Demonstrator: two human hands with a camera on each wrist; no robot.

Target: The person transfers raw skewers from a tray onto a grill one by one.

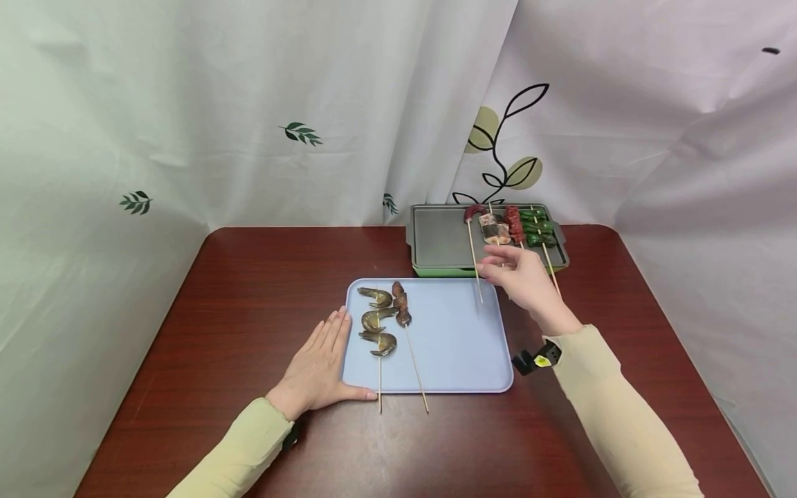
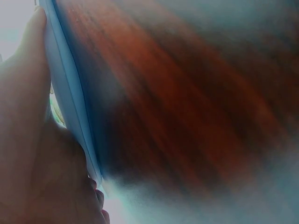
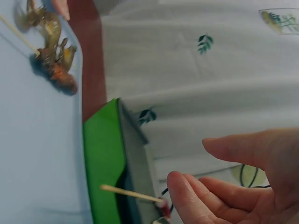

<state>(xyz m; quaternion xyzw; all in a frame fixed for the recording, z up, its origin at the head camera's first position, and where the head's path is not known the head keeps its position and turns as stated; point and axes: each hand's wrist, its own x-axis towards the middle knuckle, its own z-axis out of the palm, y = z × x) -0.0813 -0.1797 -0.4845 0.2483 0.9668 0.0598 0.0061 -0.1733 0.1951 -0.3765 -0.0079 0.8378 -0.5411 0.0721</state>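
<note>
My left hand [image 1: 317,363] lies flat on the table, fingers straight against the left edge of a light blue tray [image 1: 461,346]; that tray edge [image 2: 70,93] shows beside my palm [image 2: 28,140] in the left wrist view. On the tray lie a shrimp skewer [image 1: 377,320] and a dark meat skewer [image 1: 401,304]. My right hand [image 1: 519,275] hovers relaxed and empty at the front of a grey grill pan [image 1: 442,238], beside a sausage skewer stick [image 1: 475,266]. In the right wrist view my fingers [image 3: 205,200] are apart, with the stick [image 3: 131,192] just left of them.
Several skewers with meat and green peppers [image 1: 537,228] lie on the right half of the grill pan. The green base [image 3: 100,163] of the pan borders the tray. White curtains close in the dark red table [image 1: 249,290] on three sides.
</note>
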